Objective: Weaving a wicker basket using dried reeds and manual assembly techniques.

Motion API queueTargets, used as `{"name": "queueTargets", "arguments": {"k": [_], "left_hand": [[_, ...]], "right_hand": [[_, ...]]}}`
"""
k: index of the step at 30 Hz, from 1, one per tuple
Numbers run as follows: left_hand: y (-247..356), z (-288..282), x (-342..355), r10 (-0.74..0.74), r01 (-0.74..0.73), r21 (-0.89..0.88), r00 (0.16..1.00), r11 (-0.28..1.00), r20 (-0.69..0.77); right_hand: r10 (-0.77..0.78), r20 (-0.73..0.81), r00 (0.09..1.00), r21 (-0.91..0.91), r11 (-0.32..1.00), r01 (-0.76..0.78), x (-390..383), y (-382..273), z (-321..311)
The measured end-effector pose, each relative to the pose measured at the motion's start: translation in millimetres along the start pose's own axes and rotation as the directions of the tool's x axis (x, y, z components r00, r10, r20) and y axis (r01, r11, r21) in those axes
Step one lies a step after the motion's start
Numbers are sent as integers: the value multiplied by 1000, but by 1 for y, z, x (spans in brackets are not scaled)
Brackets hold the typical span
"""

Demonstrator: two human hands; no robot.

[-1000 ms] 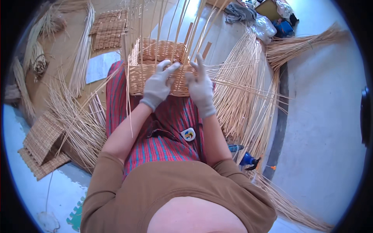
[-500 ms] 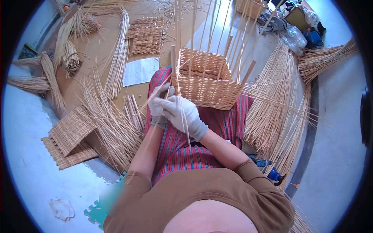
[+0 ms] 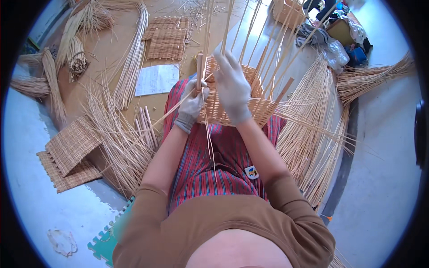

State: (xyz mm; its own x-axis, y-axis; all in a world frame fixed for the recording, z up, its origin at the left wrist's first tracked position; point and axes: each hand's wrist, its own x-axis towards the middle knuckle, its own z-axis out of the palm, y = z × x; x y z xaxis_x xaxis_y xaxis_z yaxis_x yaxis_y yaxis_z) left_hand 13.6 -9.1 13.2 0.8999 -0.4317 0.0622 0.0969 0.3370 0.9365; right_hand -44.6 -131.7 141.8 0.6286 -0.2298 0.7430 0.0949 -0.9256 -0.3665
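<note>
A partly woven wicker basket (image 3: 263, 107) rests on my lap, its long upright stakes rising from the walls. My left hand (image 3: 192, 102), in a pale work glove, is closed round the wooden corner post (image 3: 199, 73) at the basket's left end. Thin wicker strands (image 3: 208, 140) hang below this hand, and another runs out to the left. My gloved right hand (image 3: 233, 87) is raised over the near wall beside the upright stakes (image 3: 228, 27). Its fingers are stretched upward and somewhat apart, slightly blurred, and it hides part of the basket.
Loose wicker rods (image 3: 120, 143) and woven panels (image 3: 73, 145) lie on the left. A paper sheet (image 3: 157, 80) and more woven pieces (image 3: 167, 40) are beyond the basket. Long rod bundles (image 3: 308, 129) spread on the right, below plastic bags (image 3: 335, 56). Strands stick out rightward from the basket.
My right hand has moved up and right, away from my left hand, to the upright stakes, its fingers extending. My left hand has shifted slightly to the right, onto the corner post.
</note>
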Motion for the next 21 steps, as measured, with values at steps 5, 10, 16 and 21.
{"name": "queueTargets", "arguments": {"k": [5, 10, 16, 21], "left_hand": [[2, 26, 4, 150, -144, 45, 964, 989, -221], [9, 36, 2, 382, -267, 317, 835, 910, -395], [26, 53, -54, 580, -483, 733, 801, 479, 149], [32, 83, -51, 174, -334, 935, 935, 122, 311]], "right_hand": [[192, -153, 970, 651, 758, -47, -14, 44, 2], [690, 302, 658, 672, 336, -660, -93, 48, -54], [736, 127, 665, 568, 496, -657, -103, 85, -39], [359, 166, 918, -161, 929, -334, -10, 36, -44]]}}
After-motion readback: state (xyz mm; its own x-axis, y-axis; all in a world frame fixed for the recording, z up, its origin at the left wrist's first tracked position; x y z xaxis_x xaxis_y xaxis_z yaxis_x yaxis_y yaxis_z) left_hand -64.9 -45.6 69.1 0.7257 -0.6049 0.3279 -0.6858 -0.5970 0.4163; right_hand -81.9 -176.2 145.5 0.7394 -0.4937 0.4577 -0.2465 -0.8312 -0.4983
